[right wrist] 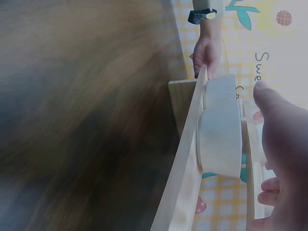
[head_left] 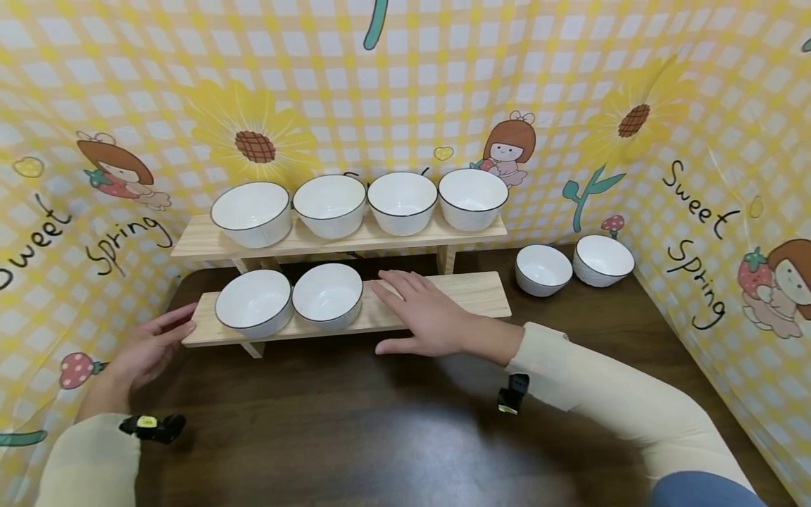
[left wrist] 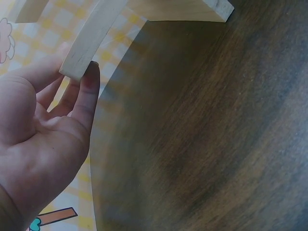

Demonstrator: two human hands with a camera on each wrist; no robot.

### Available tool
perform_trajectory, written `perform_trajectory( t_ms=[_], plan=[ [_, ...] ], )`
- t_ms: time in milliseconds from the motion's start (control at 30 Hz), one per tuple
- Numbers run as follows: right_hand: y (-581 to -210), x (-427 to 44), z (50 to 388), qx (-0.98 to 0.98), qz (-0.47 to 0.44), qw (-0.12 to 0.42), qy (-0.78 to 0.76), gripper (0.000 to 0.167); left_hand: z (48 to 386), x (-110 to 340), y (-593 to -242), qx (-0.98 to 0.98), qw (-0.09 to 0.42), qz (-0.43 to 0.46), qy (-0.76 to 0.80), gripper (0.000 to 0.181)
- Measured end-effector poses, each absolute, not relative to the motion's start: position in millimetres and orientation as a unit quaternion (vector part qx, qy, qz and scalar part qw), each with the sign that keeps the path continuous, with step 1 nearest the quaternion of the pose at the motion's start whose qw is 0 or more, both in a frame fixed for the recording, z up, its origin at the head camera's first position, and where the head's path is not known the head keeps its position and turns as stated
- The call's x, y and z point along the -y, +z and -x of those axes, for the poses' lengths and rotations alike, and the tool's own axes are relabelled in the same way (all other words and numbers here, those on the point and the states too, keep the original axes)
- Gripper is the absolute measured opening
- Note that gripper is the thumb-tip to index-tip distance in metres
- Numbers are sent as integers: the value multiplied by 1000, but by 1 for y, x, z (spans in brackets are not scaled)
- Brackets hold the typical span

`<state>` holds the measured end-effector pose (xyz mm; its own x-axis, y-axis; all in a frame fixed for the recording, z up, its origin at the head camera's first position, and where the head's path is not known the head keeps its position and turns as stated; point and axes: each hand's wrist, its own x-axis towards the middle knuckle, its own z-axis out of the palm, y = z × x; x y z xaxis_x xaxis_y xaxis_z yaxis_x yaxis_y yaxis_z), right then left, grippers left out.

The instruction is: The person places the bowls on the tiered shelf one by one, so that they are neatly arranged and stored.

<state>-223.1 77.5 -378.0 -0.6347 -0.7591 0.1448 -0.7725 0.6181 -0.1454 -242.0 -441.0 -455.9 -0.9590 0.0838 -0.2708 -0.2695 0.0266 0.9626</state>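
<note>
Some risk of sliding bowls (head_left: 326,299) by tilting lower shelf (head_left: 475,296) pinched in left hand (head_left: 144,348), or knocking with right hand (head_left: 427,318), spread and empty.

head: high, downward | left wrist: near lower shelf (head_left: 476,292) | right wrist: along it (shared)

In the head view, we see a yellow and white checked cloth (head_left: 418,91), which hangs behind and at both sides. On it, we find a printed sunflower (head_left: 255,146) at ten o'clock and a second sunflower (head_left: 633,121) at two o'clock. A small heart (head_left: 443,153) is at one o'clock. At three o'clock, we notice a drawn girl (head_left: 782,285) with a strawberry (head_left: 755,273). Toward six o'clock, we see the dark brown table (head_left: 317,422), with a pale shine on its wood grain.
</note>
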Motion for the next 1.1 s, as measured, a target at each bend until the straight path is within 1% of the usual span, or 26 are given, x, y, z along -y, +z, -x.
perform_trajectory(
  t_ms=[100,300,433,633,800,967,1100],
  plan=[
    [-379,-94,217,900,-426,31,93,97,241,441,-455,-702,131,67,696,37],
    [-384,-124,207,906,-416,26,79,99,240,442,-454,-721,131,84,675,49],
    [-387,-144,200,909,-408,35,76,98,241,442,-456,-714,122,68,686,46],
    [-390,-173,189,917,-386,55,86,98,243,441,-459,-714,121,45,688,46],
    [-393,-195,183,924,-366,70,90,98,242,442,-461,-710,122,50,692,45],
    [-396,-219,177,930,-341,83,109,97,241,442,-461,-712,122,56,690,48],
    [-397,-239,173,935,-315,96,132,95,241,442,-461,-704,120,60,697,45]
  ],
)
